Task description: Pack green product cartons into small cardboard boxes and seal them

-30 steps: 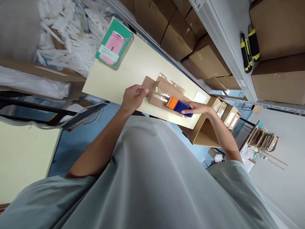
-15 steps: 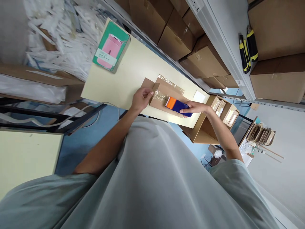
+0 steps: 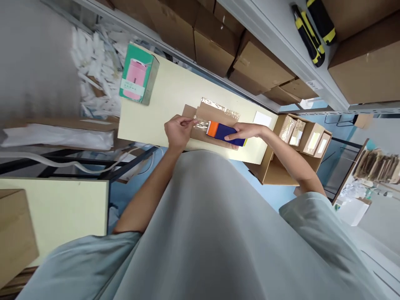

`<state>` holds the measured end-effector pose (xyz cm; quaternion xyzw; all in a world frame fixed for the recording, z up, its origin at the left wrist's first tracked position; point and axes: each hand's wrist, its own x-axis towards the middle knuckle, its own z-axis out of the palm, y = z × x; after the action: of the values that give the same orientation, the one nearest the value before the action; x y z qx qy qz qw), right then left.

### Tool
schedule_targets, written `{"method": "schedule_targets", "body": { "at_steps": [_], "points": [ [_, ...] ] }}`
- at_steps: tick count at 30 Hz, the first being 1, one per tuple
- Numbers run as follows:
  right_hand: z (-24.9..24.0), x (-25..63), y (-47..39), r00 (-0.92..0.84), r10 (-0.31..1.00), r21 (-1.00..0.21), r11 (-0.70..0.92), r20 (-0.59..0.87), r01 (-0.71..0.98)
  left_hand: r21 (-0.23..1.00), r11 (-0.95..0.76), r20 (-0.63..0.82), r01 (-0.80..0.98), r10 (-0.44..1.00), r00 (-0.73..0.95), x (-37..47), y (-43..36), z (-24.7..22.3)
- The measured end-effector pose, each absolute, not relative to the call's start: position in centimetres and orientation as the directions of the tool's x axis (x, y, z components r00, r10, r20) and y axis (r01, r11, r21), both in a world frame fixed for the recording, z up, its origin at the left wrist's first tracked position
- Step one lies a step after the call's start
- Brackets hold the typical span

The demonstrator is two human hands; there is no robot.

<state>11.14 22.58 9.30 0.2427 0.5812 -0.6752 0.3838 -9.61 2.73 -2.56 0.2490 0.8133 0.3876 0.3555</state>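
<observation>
My right hand is closed around a navy and orange tape dispenser, held low over a small brown cardboard box. Shiny clear packing tape runs from the dispenser's orange end towards my left hand. The left thumb and forefinger pinch the tape's end at the box's left edge. More shiny tape shows along the far flap. The box lies on a cream tabletop with its flaps spread, and my right hand covers part of its right end.
A green box with a pink picture stands at the table's left end. At the right end is a large open carton with smaller boxes. A shelf above holds yellow-black utility knives and cartons. White scraps lie beyond the left end.
The dispenser and my right hand have shifted slightly left over the box. My left hand has also moved a little left, staying at the box's left edge. The camera view has shifted.
</observation>
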Motion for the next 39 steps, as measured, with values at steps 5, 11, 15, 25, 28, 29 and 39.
{"method": "schedule_targets", "body": {
  "at_steps": [5, 11, 15, 25, 28, 29, 39],
  "points": [
    [11.0, 14.4, 23.5, -0.543, -0.227, -0.542, -0.073, -0.808, 0.837, 0.782, 0.601, -0.389, 0.164, 0.677, -0.625, -9.7, 2.6, -2.4],
    [13.6, 23.0, 25.9, -0.487, -0.260, -0.487, -0.068, -0.834, 0.871, 0.770, 0.622, -0.418, 0.144, 0.661, -0.623, -9.8, 2.8, -2.7],
    [13.9, 26.8, 26.7, -0.494, -0.275, -0.500, -0.052, -0.825, 0.864, 0.754, 0.644, -0.430, 0.131, 0.634, -0.643, -9.8, 3.1, -3.3],
    [9.1, 29.0, 27.4, -0.515, -0.311, -0.525, -0.058, -0.799, 0.849, 0.733, 0.659, -0.412, 0.166, 0.625, -0.663, -9.4, 3.8, -3.2],
    [9.1, 29.4, 27.3, -0.511, -0.319, -0.519, -0.065, -0.798, 0.852, 0.735, 0.657, -0.414, 0.166, 0.629, -0.658, -9.2, 4.1, -2.7],
    [9.1, 29.6, 27.3, -0.513, -0.313, -0.520, -0.067, -0.799, 0.851, 0.737, 0.654, -0.411, 0.168, 0.631, -0.658, -9.0, 4.2, -2.6],
    [9.2, 30.7, 27.3, -0.531, -0.270, -0.534, -0.071, -0.803, 0.843, 0.748, 0.655, -0.437, 0.106, 0.606, -0.664, -7.9, 4.9, -1.8]
  ]
}}
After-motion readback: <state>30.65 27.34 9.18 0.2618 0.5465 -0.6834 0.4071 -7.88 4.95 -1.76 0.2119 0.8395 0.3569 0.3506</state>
